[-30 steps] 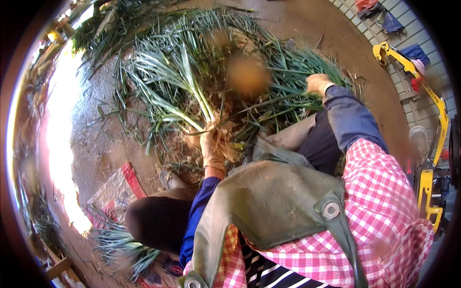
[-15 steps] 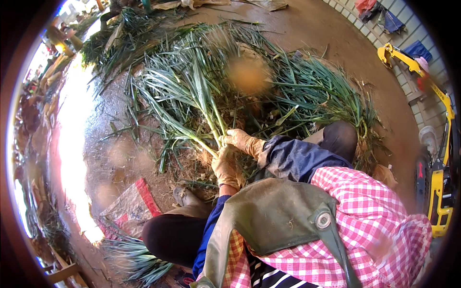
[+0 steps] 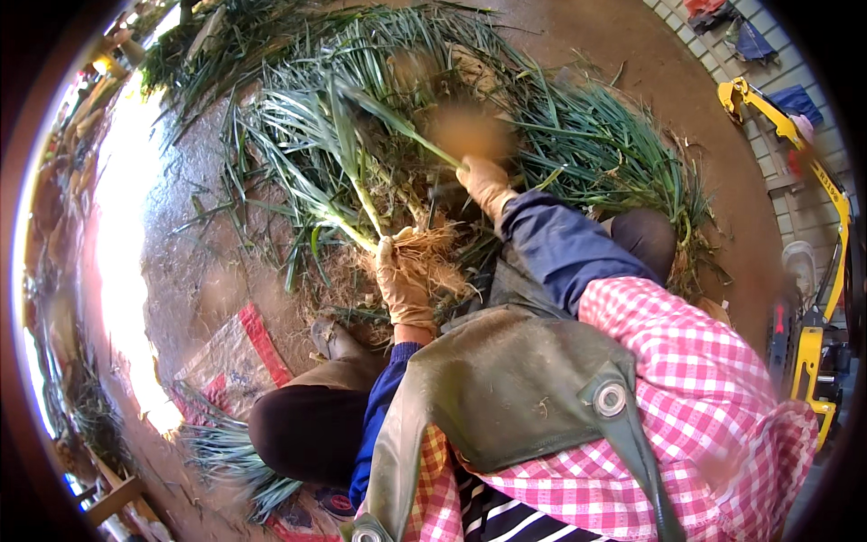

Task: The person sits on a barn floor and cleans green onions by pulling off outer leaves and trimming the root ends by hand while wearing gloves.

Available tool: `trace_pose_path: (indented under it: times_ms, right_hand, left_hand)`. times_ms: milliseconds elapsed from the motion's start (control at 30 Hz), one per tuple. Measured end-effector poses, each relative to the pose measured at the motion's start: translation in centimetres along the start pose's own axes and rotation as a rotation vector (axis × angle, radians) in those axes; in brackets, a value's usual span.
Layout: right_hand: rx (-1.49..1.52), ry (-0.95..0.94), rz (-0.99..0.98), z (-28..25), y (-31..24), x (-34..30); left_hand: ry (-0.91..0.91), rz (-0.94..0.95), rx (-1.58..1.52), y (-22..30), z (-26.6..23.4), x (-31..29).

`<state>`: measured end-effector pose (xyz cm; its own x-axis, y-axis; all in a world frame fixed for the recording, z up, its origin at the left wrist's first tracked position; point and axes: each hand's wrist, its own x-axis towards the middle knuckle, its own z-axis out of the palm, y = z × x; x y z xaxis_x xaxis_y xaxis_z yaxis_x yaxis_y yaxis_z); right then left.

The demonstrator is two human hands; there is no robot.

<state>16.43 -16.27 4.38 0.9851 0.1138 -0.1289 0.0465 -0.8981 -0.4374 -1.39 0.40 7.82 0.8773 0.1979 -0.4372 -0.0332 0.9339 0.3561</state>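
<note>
My left hand, in a soiled tan glove, is closed around the lower stalks of a few leeks. Their pale fibrous roots stick out beside the fingers, and the green tops spread up and away. Farther up and to the right, my right hand, gloved too, is closed on the pale end of a single leek stalk or leaf; its green part stretches to the upper left. Beyond both hands lies a heap of leeks, partly hidden behind a blurred orange spot.
A second bunch of leeks lies at the right. Bluish-green leeks rest near my left knee, beside a red-and-white sack. A yellow toy-like excavator stands by the tiled wall. The brown floor looks wet.
My hands, close together before, are now apart. The right one has moved up and right with a stalk or leaf; the left has shifted slightly left and up, its roots now showing.
</note>
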Motion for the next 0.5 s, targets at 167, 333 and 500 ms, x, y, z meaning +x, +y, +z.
trace_pose_path:
  times_ms: [167,333,500]
  right_hand:
    - [1.068,-0.501,-0.075,-0.4,-3.8,-0.4]
    - [0.921,-0.707,-0.135,2.4,-7.6,-5.9]
    - [0.845,-0.471,-0.275,3.8,-6.5,-3.2]
  left_hand:
    - [-0.011,-0.091,0.04,-2.0,-2.7,1.4]
    - [0.048,-0.13,0.021,-1.3,-1.6,0.2]
    - [0.031,-0.161,0.009,-1.3,-1.2,-0.1]
